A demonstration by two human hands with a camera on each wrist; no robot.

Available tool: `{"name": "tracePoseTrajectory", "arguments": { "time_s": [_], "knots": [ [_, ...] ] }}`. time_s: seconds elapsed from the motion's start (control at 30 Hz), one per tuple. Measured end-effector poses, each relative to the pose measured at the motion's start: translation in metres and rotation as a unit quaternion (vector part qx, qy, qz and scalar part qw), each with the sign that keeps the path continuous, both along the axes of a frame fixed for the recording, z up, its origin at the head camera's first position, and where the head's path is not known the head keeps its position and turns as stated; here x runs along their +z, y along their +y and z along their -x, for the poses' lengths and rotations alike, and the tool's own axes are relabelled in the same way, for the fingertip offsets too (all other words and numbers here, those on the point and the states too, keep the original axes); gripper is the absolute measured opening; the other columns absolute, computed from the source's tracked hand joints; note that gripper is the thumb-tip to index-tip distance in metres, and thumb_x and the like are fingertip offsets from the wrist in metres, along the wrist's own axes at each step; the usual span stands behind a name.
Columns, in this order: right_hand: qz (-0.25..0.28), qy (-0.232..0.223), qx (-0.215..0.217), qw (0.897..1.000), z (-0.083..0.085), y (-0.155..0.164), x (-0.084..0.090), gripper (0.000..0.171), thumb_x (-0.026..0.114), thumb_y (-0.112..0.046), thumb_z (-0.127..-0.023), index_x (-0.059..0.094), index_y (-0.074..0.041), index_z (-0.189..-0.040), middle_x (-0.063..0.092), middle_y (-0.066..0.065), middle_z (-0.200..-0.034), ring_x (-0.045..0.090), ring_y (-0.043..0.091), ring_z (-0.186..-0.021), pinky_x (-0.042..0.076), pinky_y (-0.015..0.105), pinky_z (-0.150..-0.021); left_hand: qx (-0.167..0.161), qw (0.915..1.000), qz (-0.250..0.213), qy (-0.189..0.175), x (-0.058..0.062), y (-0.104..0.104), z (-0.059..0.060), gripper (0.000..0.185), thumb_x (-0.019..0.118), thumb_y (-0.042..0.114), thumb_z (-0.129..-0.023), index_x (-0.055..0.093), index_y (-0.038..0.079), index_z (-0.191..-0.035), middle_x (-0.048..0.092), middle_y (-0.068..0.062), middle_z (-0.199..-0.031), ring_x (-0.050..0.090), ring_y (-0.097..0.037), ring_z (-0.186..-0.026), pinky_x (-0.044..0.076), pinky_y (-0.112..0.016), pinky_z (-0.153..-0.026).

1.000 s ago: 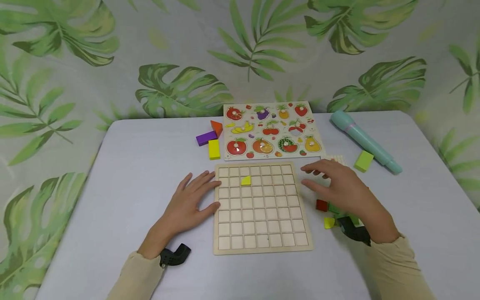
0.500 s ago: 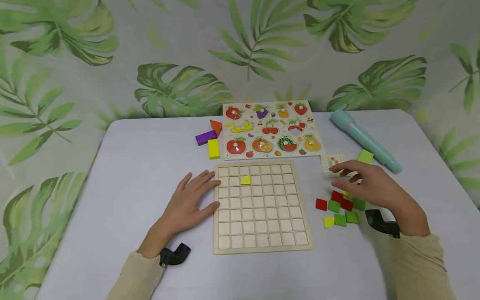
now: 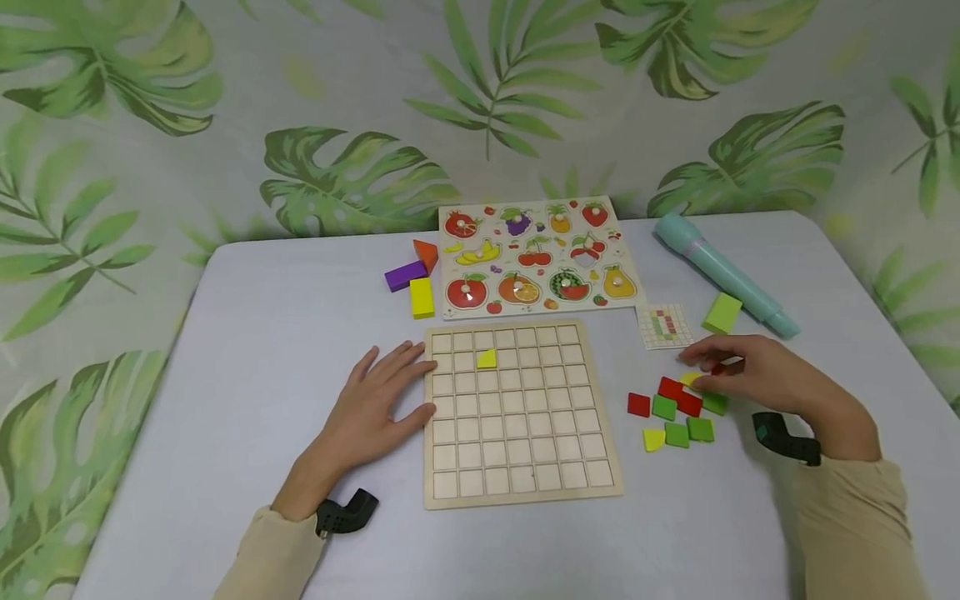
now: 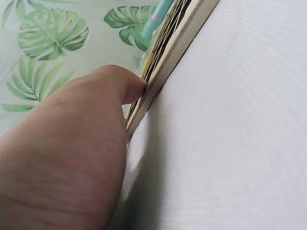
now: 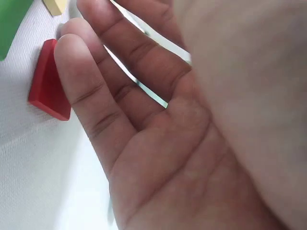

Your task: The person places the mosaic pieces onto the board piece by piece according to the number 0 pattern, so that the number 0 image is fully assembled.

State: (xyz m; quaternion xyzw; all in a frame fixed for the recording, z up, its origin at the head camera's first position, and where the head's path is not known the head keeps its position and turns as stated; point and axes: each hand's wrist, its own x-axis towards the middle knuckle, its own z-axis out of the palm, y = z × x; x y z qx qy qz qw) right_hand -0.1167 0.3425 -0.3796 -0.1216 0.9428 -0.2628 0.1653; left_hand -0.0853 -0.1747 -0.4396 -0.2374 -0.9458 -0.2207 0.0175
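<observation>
Left hand (image 3: 372,406) lies flat on the desk (image 3: 247,333), fingers straight and spread, tips and thumb against the left edge of the wooden grid board (image 3: 517,410), bracing it. One yellow tile (image 3: 487,358) sits in the board, second row, third cell from the left; every other cell is bare. Behind the board: purple (image 3: 405,274), orange (image 3: 428,253) and yellow (image 3: 422,297) blocks at its back left, then the fruit peg puzzle (image 3: 534,257) touching its far edge. Right of the board lies a loose cluster of red, green and yellow tiles (image 3: 675,410); a small pattern card (image 3: 663,325) is behind them, with a green block (image 3: 722,313) and a teal cylinder (image 3: 720,274) further right. Right hand (image 3: 757,373) hovers at the cluster's far edge, fingers loosely curved, tips beside a red tile (image 5: 48,86); no firm pinch visible. Judged step: selecting the next tile. The pick calls for singling out one piece among closely packed neighbours, then carrying it left to a cell. Nothing stands between cluster and board.
</observation>
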Motion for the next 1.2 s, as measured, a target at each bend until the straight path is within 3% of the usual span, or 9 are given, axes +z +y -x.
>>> {"name": "tracePoseTrajectory", "arguments": {
  "time_s": [0.33,0.77,0.97,1.2],
  "knots": [
    [-0.02,-0.009,0.014,1.0,0.001,-0.002,-0.001,0.033,0.083,-0.02,-0.088,0.075,-0.012,-0.119,0.062,-0.002,-0.09,0.054,0.011,-0.083,0.052,0.02,-0.069,-0.004,1.0,0.001,-0.002,-0.004,-0.002,0.002,0.057,0.064,0.047,-0.097,0.056,0.022,-0.148,0.041,-0.004,-0.164,0.031,-0.024,-0.155,0.009,-0.053,-0.129],
    [-0.024,-0.023,0.023,0.999,0.0,-0.024,0.001,0.043,0.087,-0.032,-0.084,0.073,-0.016,-0.122,0.063,-0.003,-0.095,0.051,0.015,-0.083,0.048,0.023,-0.064,-0.001,1.0,0.0,-0.002,-0.001,-0.002,0.0,0.058,0.066,0.046,-0.095,0.057,0.021,-0.147,0.043,-0.005,-0.163,0.032,-0.025,-0.155,0.01,-0.054,-0.129],
    [-0.03,-0.003,0.03,0.999,0.0,-0.029,0.001,0.038,0.084,-0.03,-0.086,0.074,-0.016,-0.12,0.069,-0.002,-0.104,0.053,0.017,-0.087,0.05,0.022,-0.065,0.0,1.0,0.004,-0.005,-0.004,-0.002,0.002,0.057,0.064,0.047,-0.096,0.057,0.022,-0.147,0.042,-0.004,-0.164,0.031,-0.024,-0.155,0.009,-0.053,-0.129],
    [-0.02,0.034,0.042,0.998,0.001,-0.033,-0.003,0.035,0.082,-0.018,-0.088,0.075,-0.013,-0.122,0.067,-0.004,-0.1,0.052,0.012,-0.082,0.049,0.022,-0.063,0.0,0.9999,0.005,-0.009,-0.004,-0.002,0.002,0.057,0.062,0.048,-0.097,0.056,0.022,-0.147,0.041,-0.003,-0.164,0.031,-0.024,-0.155,0.008,-0.052,-0.13]
  ]
}}
